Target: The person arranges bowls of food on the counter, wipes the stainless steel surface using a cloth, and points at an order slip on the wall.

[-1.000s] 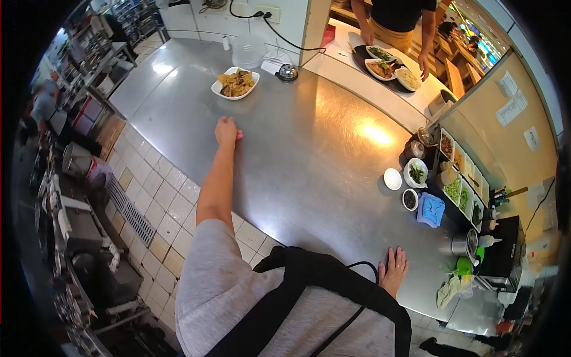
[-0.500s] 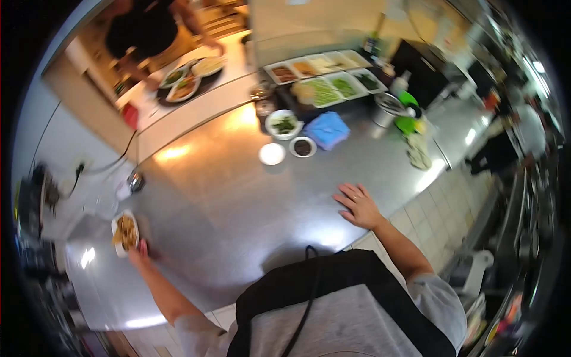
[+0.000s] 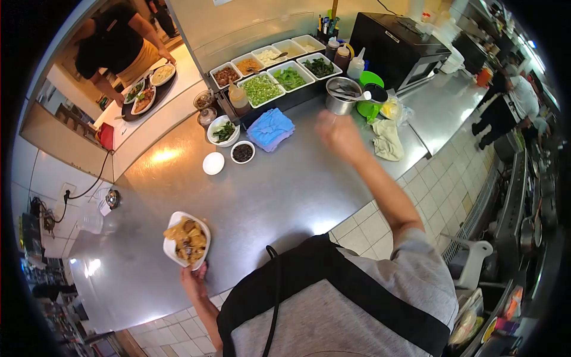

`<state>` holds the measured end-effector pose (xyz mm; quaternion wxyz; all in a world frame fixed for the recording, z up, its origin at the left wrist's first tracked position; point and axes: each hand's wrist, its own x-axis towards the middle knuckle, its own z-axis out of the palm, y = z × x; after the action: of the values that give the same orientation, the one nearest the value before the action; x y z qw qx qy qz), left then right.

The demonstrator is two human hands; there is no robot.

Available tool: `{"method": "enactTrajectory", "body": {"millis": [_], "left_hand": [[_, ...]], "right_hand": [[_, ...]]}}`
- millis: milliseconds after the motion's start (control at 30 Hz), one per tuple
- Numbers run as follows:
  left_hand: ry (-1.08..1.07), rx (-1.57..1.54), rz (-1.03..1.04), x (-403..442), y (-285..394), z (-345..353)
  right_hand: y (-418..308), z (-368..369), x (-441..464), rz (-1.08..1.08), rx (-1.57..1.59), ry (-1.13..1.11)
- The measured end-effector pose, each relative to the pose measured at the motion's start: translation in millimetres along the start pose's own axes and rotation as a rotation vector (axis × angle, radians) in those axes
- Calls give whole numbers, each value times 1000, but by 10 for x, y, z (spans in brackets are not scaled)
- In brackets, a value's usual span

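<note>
My left hand (image 3: 195, 281) grips the near end of a white dish (image 3: 205, 229) over the steel counter. Brownish-yellow food pieces (image 3: 187, 239) fill the dish. Blurred by motion, my right hand (image 3: 340, 135) hovers just in front of a metal pot (image 3: 341, 106) with utensils in it; its fingers cannot be made out. Left of that hand lies a folded blue cloth (image 3: 270, 129). Beyond the dish stand a small bowl of dark bits (image 3: 242, 153), a bowl of green leaves (image 3: 223, 131) and a small white round dish (image 3: 213, 163).
White trays of chopped toppings (image 3: 260, 89) line the back, beside squeeze bottles (image 3: 356, 64) and a black oven (image 3: 395, 50). A pale cloth (image 3: 388, 141) lies at the right. Behind the pass opening, a person (image 3: 119, 44) holds a tray of plates (image 3: 148, 92). Another person (image 3: 514, 101) stands far right.
My left hand has brought the dish of food rightward along the counter, nearer my body. My right hand has lifted off the counter and reached forward to the metal pot. The view has shifted.
</note>
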<state>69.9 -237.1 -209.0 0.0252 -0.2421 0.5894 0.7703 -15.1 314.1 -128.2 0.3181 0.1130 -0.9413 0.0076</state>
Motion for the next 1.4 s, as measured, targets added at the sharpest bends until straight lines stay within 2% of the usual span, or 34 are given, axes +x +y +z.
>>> {"method": "enactTrajectory", "body": {"millis": [33,100,167,233,333,433,500,533,633,667,767,833,900,967,1100,1233,1400], "left_hand": [[-29,17,-12,-173,-41,251],[-87,31,-36,-365,-180,647],[-145,51,-69,-482,-346,993],[-216,75,-96,-593,-405,1405],[-309,78,-80,-669,-565,1902],[-356,62,-94,-709,-670,2275],[-289,80,-90,-702,-734,2454],[-297,65,-76,-679,-754,2492],[-326,46,-33,-682,-823,2554],[-335,52,-14,-670,-841,2584],[-316,99,21,-643,-955,2617],[-296,129,57,-638,-978,2636],[-275,141,104,-673,-982,2656],[-273,137,167,-677,-1052,2651],[-265,166,206,-695,-1064,2650],[-260,177,198,-688,-1078,2638],[-268,182,225,-691,-1097,2637]], "right_hand": [[324,-62,185,17,-125,15],[898,15,454,145,-318,-155],[1216,26,679,272,-439,-553],[1488,198,790,257,-334,-776],[1779,486,824,110,-309,-855],[1701,133,1018,63,-399,-849],[1755,-88,1062,158,-346,-707],[1772,-162,1031,128,-359,-645],[1890,-313,902,80,-489,-835],[1921,-404,862,71,-517,-752],[1573,-882,652,127,-206,-367],[1366,-890,354,143,205,-391],[892,-900,94,251,478,-610],[670,-609,-236,110,570,-591],[213,-423,-400,142,468,-579],[68,-167,-451,158,430,-551],[-63,-343,-353,115,376,-493]]}}
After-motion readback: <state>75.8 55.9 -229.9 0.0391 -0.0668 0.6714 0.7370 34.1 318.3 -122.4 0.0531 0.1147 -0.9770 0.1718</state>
